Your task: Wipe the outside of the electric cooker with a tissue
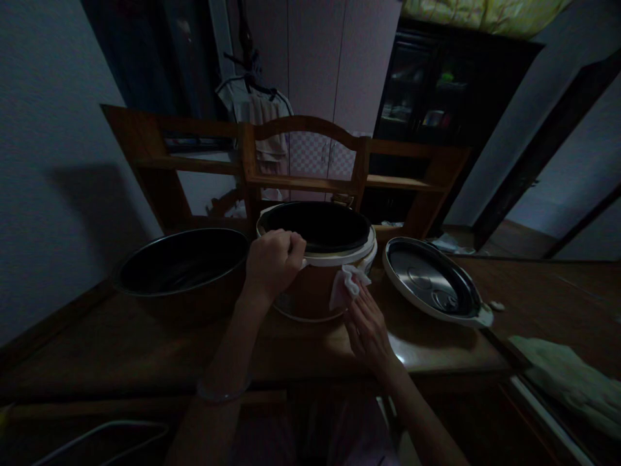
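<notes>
An open rice cooker (315,285) with a dark inner pot and white rim stands on a wooden table (145,343) in dim light. My left hand (273,261) is closed over the cooker's rim on its near left side. My right hand (365,327) presses a small crumpled white cloth (347,285) flat against the cooker's brown outer wall, fingers stretched upward.
A wide dark metal bowl (182,265) sits left of the cooker. The cooker's lid (434,281) lies upside down to the right. A wooden chair back (303,152) and shelf stand behind. A pale cloth (567,378) lies at lower right.
</notes>
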### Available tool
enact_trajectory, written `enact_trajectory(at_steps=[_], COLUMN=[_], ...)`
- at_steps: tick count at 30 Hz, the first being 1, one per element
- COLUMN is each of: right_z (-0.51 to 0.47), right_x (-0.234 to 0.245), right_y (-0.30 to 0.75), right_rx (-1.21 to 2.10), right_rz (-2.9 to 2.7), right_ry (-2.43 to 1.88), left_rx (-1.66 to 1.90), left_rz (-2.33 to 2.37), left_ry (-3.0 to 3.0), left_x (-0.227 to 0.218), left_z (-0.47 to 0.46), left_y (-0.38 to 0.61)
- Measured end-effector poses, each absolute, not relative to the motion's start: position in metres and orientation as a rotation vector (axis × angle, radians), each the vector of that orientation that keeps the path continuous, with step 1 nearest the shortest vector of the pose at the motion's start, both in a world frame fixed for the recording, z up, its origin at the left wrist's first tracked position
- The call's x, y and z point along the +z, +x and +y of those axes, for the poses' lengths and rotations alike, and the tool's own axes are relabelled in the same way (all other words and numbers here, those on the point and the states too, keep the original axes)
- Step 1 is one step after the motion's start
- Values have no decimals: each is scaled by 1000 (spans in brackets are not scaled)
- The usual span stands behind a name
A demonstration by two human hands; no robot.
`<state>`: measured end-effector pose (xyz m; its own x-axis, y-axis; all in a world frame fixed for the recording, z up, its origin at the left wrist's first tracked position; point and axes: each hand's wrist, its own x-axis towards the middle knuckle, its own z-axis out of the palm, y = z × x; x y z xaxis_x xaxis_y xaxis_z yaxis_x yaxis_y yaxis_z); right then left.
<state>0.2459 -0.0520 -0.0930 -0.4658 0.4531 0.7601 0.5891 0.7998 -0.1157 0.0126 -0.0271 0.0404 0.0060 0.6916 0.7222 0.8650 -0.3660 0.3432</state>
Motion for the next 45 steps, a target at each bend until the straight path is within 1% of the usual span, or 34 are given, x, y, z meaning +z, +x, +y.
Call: enact_trajectory(at_steps=[10, 19, 26, 33, 41, 45], right_z=[-46, -44, -44, -50, -55, -61], right_x=[-78, -58, -65, -72, -92, -93], right_y=[222, 183, 176, 193, 218, 227], right_rx=[-313, -280, -242, -154, -77, -47], right_rz=[-2370, -2472, -2490, -2605, -2585, -2563], right_ry=[-588, -407, -413, -452, -496, -531], left_rx=[-1291, -1290, -1275, -1274, -1274, -1267], left_rz=[-1623, -1617, -1615, -1612, -1609, -1611], left_ry=[-2073, -2068, -2069, -2077, -2076, -2076], left_x=[40, 40, 40, 40, 39, 40], left_z=[-26, -26, -26, -26, -26, -26], left_y=[12, 13, 13, 13, 12, 12])
